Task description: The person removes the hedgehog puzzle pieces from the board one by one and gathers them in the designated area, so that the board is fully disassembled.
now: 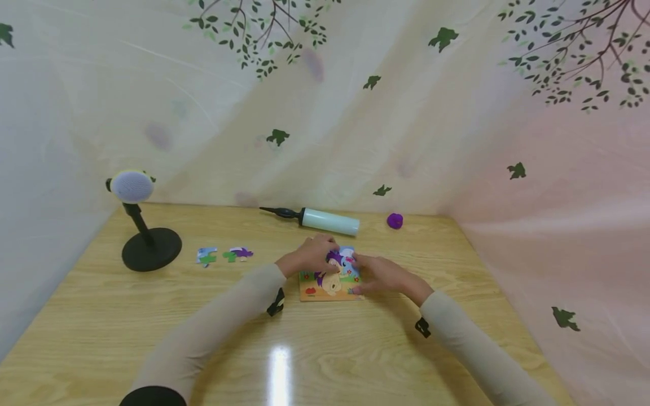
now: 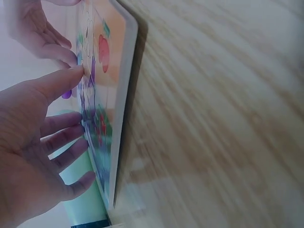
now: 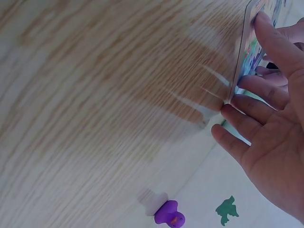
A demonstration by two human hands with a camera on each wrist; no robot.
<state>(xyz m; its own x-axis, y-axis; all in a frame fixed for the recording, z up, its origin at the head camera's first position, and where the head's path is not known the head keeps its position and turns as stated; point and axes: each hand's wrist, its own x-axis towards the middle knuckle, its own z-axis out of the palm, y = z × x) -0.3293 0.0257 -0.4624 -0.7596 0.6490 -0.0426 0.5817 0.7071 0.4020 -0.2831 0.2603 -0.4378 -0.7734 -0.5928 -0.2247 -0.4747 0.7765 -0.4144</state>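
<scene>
A colourful picture puzzle (image 1: 330, 290) in a flat tray lies on the wooden table, showing a cartoon pony figure above an orange lower band. My left hand (image 1: 317, 254) is over its upper left part; in the left wrist view the thumb (image 2: 66, 80) and fingertips touch the picture face. At the right side is my right hand (image 1: 383, 274). Its thumb (image 3: 273, 38) rests on the face near the border, and the other fingers lie extended along the edge. Two loose jigsaw pieces, one blue and green (image 1: 206, 256), the other purple and green (image 1: 238, 254), lie left of the puzzle.
Behind the puzzle lies a pale blue hand pump (image 1: 331, 221) with a black nozzle. A purple rubber duck (image 3: 168, 214) sits at the back right. On the left stands a round mesh-faced device (image 1: 132, 187) on a black base (image 1: 151, 250). A leaf-printed cloth (image 1: 325, 124) hangs behind the table.
</scene>
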